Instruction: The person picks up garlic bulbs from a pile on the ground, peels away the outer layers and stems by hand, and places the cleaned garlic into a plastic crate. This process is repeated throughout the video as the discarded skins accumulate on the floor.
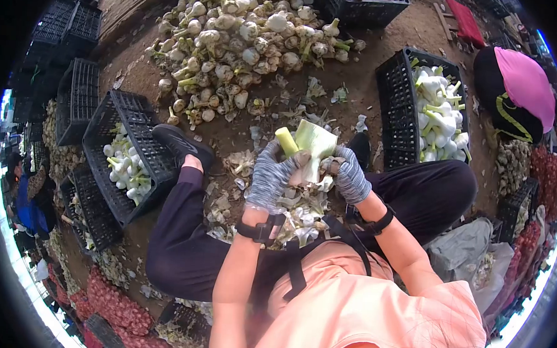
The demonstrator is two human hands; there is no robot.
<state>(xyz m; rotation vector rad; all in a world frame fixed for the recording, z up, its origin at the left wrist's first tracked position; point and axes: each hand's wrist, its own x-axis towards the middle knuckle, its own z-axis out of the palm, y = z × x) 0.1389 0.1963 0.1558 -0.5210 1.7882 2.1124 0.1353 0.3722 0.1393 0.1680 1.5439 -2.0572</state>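
Note:
Both my hands wear grey knitted gloves and meet in front of my lap. My left hand (269, 177) is closed around a garlic bulb, whose cut pale-green stem (285, 141) sticks up past the fingers; the bulb itself is mostly hidden. A wide white-green garlic husk (317, 141) stands up between the hands. My right hand (352, 176) pinches that husk at its lower right side. Peeled-off husks (298, 221) lie on the ground right below. Beyond the hands spreads a big heap of unpeeled garlic bulbs (234, 41).
A black crate (393, 110) of white garlic stands at right, another black crate (125, 198) with garlic at left. More crates (77, 97) line the far left. Red net sacks (120, 304) lie lower left. A crouching person (524, 88) in pink is at far right.

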